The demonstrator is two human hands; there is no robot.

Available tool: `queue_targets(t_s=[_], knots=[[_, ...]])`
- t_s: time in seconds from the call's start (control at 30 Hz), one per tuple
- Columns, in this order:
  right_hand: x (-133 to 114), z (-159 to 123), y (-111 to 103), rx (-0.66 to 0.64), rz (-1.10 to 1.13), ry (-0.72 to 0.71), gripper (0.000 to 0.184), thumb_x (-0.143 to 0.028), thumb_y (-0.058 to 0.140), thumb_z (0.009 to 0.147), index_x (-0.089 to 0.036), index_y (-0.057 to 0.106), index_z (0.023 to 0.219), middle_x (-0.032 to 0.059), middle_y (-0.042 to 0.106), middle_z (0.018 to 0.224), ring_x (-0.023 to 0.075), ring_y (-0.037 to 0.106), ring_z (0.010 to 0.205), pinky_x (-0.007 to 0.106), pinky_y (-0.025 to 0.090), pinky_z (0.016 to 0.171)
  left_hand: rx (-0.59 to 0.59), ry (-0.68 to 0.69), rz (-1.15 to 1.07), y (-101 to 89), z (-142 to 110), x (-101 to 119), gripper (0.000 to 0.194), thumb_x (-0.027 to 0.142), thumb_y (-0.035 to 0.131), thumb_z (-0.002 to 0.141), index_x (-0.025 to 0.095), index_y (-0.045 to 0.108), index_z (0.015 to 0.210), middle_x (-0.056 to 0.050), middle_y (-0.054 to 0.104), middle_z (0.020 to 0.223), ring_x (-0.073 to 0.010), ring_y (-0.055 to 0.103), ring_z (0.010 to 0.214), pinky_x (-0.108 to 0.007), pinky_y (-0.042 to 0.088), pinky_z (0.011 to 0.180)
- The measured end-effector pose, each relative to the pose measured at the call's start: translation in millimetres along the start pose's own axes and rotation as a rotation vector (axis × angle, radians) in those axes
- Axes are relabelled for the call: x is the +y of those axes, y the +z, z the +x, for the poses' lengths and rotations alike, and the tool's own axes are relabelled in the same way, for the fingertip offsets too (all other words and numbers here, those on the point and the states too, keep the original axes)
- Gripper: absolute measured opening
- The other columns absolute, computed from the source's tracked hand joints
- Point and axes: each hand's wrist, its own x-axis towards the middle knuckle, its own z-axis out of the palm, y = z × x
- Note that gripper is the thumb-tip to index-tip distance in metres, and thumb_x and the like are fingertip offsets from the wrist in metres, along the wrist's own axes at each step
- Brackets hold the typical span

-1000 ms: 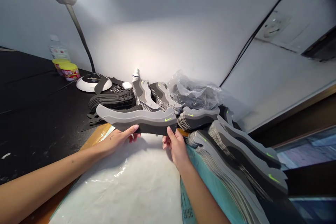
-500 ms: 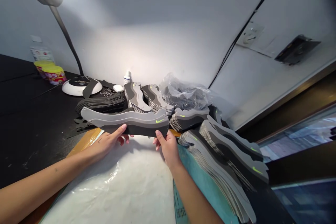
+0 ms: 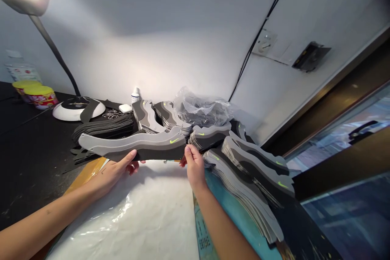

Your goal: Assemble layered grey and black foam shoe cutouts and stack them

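A long, wavy-edged shoe upper piece [image 3: 152, 148], layered in light grey, mid grey and black with a small yellow-green swoosh, is held up level over the white plastic sheet [image 3: 146, 215]. My left hand [image 3: 118, 168] pinches its lower edge left of the middle, thumb on the front and fingers behind. At the right end, my right hand [image 3: 193, 164] grips the piece by its edge, with the thumb upright and the other fingers partly hidden. Just right of that hand lies a fanned stack of like pieces [image 3: 243, 195].
More stacks [image 3: 146, 115] of pieces stand behind, beside a crumpled clear plastic bag [image 3: 202, 107]. Black strips [image 3: 106, 126] are piled at left, near a desk lamp base [image 3: 77, 109]. Yellow-lidded tubs [image 3: 41, 96] sit far left. A teal sheet [image 3: 225, 195] lies under the right stack.
The view has swung slightly to the right, so everything shifts left. My right hand has moved from the piece's lower right corner up along its right end. The piece stays held.
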Motion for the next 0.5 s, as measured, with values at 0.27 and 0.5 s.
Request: queue_targets(t_s=[0.27,0.5], knots=[[-4,-3,0,0.03,-0.075,-0.051,0.034,-0.056,0.054,0.088,-0.023,0.061,0.09,-0.0018,0.054,0.065,0.0151,0.054,0.057,0.025,0.041,0.05,0.012,0.014,0.082,-3.1,2,-1,0.058,0.072,0.06,0.076,0.017,0.075,0.063,-0.007,0.062,0.058,-0.0176,0.052,0.057,-0.023,0.042,0.054],[-8,-4,-2,0.098,-0.101,-0.184,0.026,-0.044,0.065,0.085,-0.021,0.06,0.096,0.0012,0.062,0.085,0.0136,0.055,0.072,0.025,0.044,0.066,-0.119,0.033,0.247,-8.5,-6,10,0.059,0.073,0.06,0.074,0.018,0.073,0.057,-0.007,0.065,0.059,-0.0191,0.054,0.058,-0.024,0.043,0.053]])
